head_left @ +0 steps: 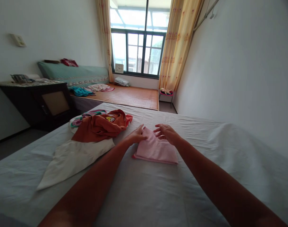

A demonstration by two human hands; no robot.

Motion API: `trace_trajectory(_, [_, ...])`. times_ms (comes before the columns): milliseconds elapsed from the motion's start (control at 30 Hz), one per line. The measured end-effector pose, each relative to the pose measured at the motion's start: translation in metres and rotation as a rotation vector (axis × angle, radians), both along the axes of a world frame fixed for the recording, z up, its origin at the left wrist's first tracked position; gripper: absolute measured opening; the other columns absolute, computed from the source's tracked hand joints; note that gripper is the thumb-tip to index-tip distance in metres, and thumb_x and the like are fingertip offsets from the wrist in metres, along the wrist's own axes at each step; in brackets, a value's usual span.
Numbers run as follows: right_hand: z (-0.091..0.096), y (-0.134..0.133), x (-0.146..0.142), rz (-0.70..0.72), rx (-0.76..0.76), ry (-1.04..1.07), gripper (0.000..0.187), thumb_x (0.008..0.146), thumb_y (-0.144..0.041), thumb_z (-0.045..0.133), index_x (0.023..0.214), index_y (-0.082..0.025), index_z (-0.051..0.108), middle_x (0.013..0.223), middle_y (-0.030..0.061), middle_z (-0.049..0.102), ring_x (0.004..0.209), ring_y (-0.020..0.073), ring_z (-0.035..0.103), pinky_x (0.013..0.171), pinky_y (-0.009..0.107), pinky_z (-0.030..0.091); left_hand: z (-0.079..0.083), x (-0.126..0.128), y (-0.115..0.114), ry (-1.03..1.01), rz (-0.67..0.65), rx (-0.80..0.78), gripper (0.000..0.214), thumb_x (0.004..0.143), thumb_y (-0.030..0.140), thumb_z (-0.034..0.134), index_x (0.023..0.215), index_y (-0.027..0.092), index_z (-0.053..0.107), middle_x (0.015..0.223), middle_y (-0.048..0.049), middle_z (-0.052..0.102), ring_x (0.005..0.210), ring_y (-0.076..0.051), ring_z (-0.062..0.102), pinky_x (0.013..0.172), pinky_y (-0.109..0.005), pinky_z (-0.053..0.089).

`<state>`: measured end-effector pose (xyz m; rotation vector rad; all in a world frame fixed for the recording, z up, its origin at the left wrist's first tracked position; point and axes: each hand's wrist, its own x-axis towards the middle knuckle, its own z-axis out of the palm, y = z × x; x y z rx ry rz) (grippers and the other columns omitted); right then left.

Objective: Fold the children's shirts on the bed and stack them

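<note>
A pink garment, folded into a flat, roughly rectangular bundle, lies on the pale bed sheet. A bit of red shows at its near left corner. At the bundle's far left edge is my left hand, its thumb and fingers apart and the thumb at the cloth. My right hand is over the far right part of the bundle with its fingers spread and slightly curled. Whether its fingertips touch the cloth I cannot tell. Neither hand grips anything visible.
Left of the bundle is a loose pile with a rust-orange garment, a white cloth and a multicoloured one. Beyond stands a mat-covered bed below the window. A dark cabinet is at left; a white wall bounds the right.
</note>
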<state>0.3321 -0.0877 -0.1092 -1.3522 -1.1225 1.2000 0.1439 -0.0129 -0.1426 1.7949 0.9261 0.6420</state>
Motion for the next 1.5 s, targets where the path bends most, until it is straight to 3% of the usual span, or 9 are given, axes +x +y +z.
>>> trace_trajectory(200, [-0.006,-0.014,0.038,-0.315,0.313,-0.26,0.032,0.092,-0.043,0.036,0.096,-0.018,0.055,0.086,0.0057,0.067,0.063,0.0123,0.061,0.057,0.025,0.05,0.012,-0.001,-0.009,0.496,0.054,0.442,0.076,0.071,0.017,0.058,0.143,0.016,0.033,0.135,-0.0149,0.049,0.117,-0.028,0.053,0.095,-0.035,0.044])
trace_trajectory(333, [-0.026,-0.027,0.02,-0.135,0.474,-0.766,0.031,0.093,-0.031,0.034,0.103,-0.019,0.061,0.097,0.0082,0.069,0.092,0.0187,0.063,0.085,0.034,0.049,0.013,0.017,-0.029,0.544,0.073,0.878,0.052,0.081,0.011,0.042,0.133,0.016,0.048,0.146,-0.0108,0.037,0.133,-0.026,0.035,0.109,-0.038,0.03])
trace_trajectory(467, [-0.057,-0.037,0.001,0.169,0.499,-1.221,0.042,0.091,-0.021,0.036,0.129,-0.012,0.052,0.136,0.0137,0.052,0.129,0.0215,0.042,0.109,0.039,0.029,-0.014,0.04,-0.043,0.564,-0.179,0.897,0.047,0.09,0.016,0.034,0.135,0.011,0.045,0.142,-0.0112,0.044,0.132,-0.02,0.038,0.113,-0.034,0.025])
trace_trajectory(667, [-0.072,-0.041,0.022,0.172,0.38,-1.379,0.057,0.096,-0.046,0.025,0.142,-0.014,0.039,0.147,0.0088,0.038,0.137,0.021,0.029,0.114,0.039,0.016,-0.04,0.042,-0.039,0.769,-0.072,0.859,0.06,0.094,0.044,0.028,0.141,0.007,0.036,0.15,-0.0171,0.029,0.141,-0.029,0.018,0.113,-0.048,0.015])
trace_trajectory(833, [-0.073,-0.032,0.05,0.091,0.192,-1.366,0.061,0.096,-0.048,0.02,0.144,-0.013,0.035,0.15,0.0088,0.034,0.139,0.022,0.026,0.113,0.038,0.018,-0.032,0.04,-0.04,0.908,0.07,0.741,0.075,0.089,0.062,0.025,0.142,0.01,0.034,0.152,-0.0183,0.023,0.141,-0.035,0.015,0.108,-0.057,0.018])
trace_trajectory(1033, [-0.071,-0.028,0.075,-0.123,0.046,-1.319,0.054,0.096,-0.038,0.028,0.14,-0.009,0.04,0.143,0.0139,0.043,0.133,0.0244,0.036,0.107,0.037,0.027,-0.028,0.036,-0.036,0.928,0.102,0.727,0.07,0.091,0.058,0.021,0.142,0.012,0.035,0.153,-0.0157,0.024,0.141,-0.032,0.017,0.108,-0.059,0.015])
trace_trajectory(1267, [-0.052,-0.036,0.081,-0.19,-0.058,-1.105,0.058,0.088,-0.047,0.048,0.129,-0.006,0.046,0.093,0.0146,0.07,0.09,0.0255,0.065,0.078,0.031,0.044,-0.028,0.034,-0.031,0.866,0.113,0.645,0.065,0.092,0.054,0.022,0.144,0.016,0.03,0.154,-0.0132,0.022,0.142,-0.029,0.016,0.11,-0.055,0.016])
trace_trajectory(1367, [-0.052,-0.036,0.077,-0.191,-0.052,-0.882,0.069,0.077,-0.041,0.066,0.132,-0.007,0.043,0.091,0.0112,0.07,0.087,0.0236,0.064,0.074,0.029,0.046,-0.026,0.034,-0.031,0.834,0.117,0.631,0.064,0.092,0.053,0.025,0.144,0.015,0.03,0.154,-0.0131,0.023,0.141,-0.028,0.016,0.11,-0.055,0.017])
trace_trajectory(1500, [-0.05,-0.038,0.066,-0.228,-0.079,-0.247,0.069,0.066,-0.037,0.076,0.126,-0.016,0.047,0.099,0.0079,0.067,0.082,0.0199,0.064,0.062,0.026,0.049,-0.025,0.033,-0.031,0.806,0.118,0.626,0.064,0.091,0.052,0.028,0.143,0.016,0.031,0.153,-0.013,0.024,0.141,-0.028,0.018,0.11,-0.055,0.018])
